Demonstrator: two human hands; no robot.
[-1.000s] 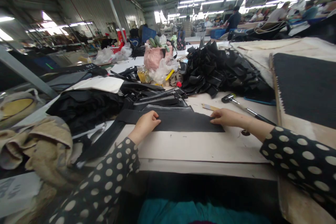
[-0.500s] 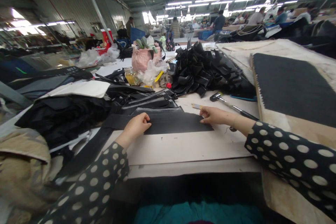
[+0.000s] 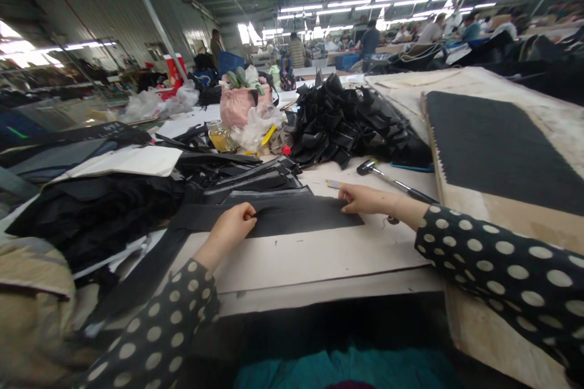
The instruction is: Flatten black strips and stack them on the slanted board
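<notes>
A long black fabric strip [image 3: 296,219] lies flat across the pale worktable [image 3: 319,261] in front of me. My left hand [image 3: 232,226] rests on its left part with fingers curled, pinching the near edge. At the strip's right end my right hand [image 3: 365,199] presses down, fingers held together on the corner. Both my sleeves are black with pale dots. More black strips [image 3: 255,179] are stacked just behind the flat one.
A hammer [image 3: 392,182] lies right of my right hand. Behind it rises a heap of black cut pieces [image 3: 351,121]. A pink bag [image 3: 239,103], a jar [image 3: 221,137], a dark mat [image 3: 493,146] on a board, black cloth [image 3: 91,213] at left. People work far back.
The view has swung so that everything sits further left and slightly higher in the picture. Both hands stay on the black strip, holding the same ends.
</notes>
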